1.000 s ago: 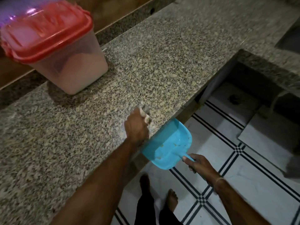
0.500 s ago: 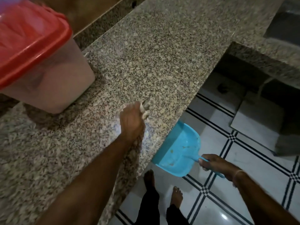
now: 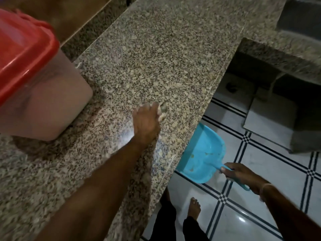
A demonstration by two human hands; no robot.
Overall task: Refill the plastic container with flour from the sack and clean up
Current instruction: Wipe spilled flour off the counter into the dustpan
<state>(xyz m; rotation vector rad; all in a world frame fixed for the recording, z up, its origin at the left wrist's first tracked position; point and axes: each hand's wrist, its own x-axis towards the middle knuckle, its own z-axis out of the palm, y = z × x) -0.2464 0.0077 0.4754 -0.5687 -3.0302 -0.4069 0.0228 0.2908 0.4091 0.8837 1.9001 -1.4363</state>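
Since a second ago the left hand (image 3: 146, 123), curled (around what, I cannot tell), has swept the speckled granite counter (image 3: 156, 58) toward the right hand (image 3: 243, 174)'s gripped blue plastic dustpan (image 3: 202, 153) at four o'clock, the red-lidded plastic container (image 3: 34, 80) closed at nine, so cleanup seems underway.

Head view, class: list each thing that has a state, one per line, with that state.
Plastic container: red lid on, upright on the granite counter, flour inside.
Blue dustpan: held below the counter edge, a few crumbs in it.
Left hand: flat on the counter, fingers floury.
Right hand: closed on the dustpan handle.
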